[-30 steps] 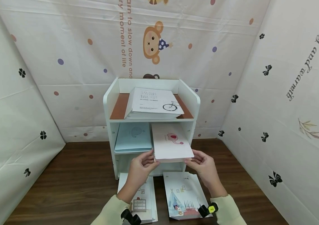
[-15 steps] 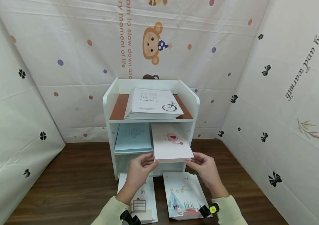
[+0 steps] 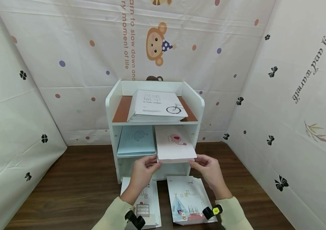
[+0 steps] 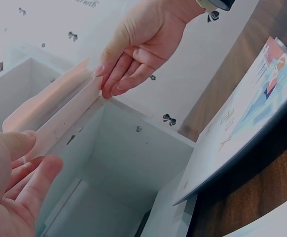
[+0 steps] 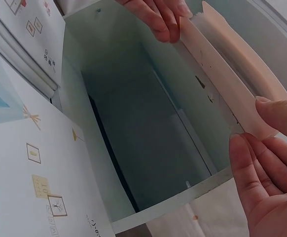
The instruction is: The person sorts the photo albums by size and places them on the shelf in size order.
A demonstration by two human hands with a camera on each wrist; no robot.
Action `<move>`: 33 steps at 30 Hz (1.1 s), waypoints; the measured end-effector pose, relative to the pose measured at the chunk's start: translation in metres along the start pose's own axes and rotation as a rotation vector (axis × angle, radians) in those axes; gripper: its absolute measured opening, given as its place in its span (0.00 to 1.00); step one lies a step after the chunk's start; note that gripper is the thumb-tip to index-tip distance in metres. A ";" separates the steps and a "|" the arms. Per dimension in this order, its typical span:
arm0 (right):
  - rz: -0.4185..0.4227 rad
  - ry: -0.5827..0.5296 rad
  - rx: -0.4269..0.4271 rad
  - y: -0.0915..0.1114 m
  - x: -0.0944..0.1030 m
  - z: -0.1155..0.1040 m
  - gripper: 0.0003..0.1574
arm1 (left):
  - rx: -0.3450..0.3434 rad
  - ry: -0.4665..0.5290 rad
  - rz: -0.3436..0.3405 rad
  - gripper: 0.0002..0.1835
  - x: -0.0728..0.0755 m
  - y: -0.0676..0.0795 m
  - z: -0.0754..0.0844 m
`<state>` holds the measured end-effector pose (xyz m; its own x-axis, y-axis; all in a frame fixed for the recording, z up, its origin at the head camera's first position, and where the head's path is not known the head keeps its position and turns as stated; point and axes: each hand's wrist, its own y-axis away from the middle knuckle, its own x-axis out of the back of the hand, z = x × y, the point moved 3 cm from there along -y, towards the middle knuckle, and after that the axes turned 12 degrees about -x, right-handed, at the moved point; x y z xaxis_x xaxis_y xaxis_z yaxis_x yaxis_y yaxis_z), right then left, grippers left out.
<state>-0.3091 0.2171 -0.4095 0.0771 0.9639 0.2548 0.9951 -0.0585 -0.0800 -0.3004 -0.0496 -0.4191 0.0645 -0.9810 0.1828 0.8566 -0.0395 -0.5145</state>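
A pale pink notebook (image 3: 177,145) with a red elephant on its cover lies on the right of the middle shelf, its front end reaching out past the shelf edge. My left hand (image 3: 143,169) pinches its near left corner between thumb and fingers. At the near right corner my right hand (image 3: 207,169) grips it the same way. In the left wrist view the pink notebook's edge (image 4: 67,118) runs between both hands, its pages slightly parted. Beside it on the same shelf rest light blue notebooks (image 3: 136,140) with a whale drawing.
The white shelf unit (image 3: 113,140) stands on a dark wooden table (image 3: 74,179). On its top level is a stack of white books (image 3: 158,103) with a bicycle. Illustrated books (image 3: 190,198) and another pile (image 3: 148,217) lie in front, below my forearms. Printed cloth walls (image 3: 79,80) enclose the table.
The pink notebook has slid slightly back, deeper into the middle shelf, with both hands keeping hold of its corners. The other books have not moved.
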 end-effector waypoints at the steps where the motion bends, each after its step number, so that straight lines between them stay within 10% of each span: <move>1: 0.004 -0.001 -0.003 -0.001 0.000 0.000 0.27 | -0.003 -0.006 -0.004 0.21 0.000 -0.001 0.000; 33: 0.080 -0.043 0.036 -0.011 -0.006 -0.009 0.19 | -0.078 -0.122 0.146 0.08 -0.005 -0.011 -0.007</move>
<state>-0.3204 0.2095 -0.4018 0.1523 0.9669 0.2048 0.9830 -0.1267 -0.1328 -0.3137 -0.0456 -0.4199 0.2510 -0.9472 0.1995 0.7916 0.0823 -0.6055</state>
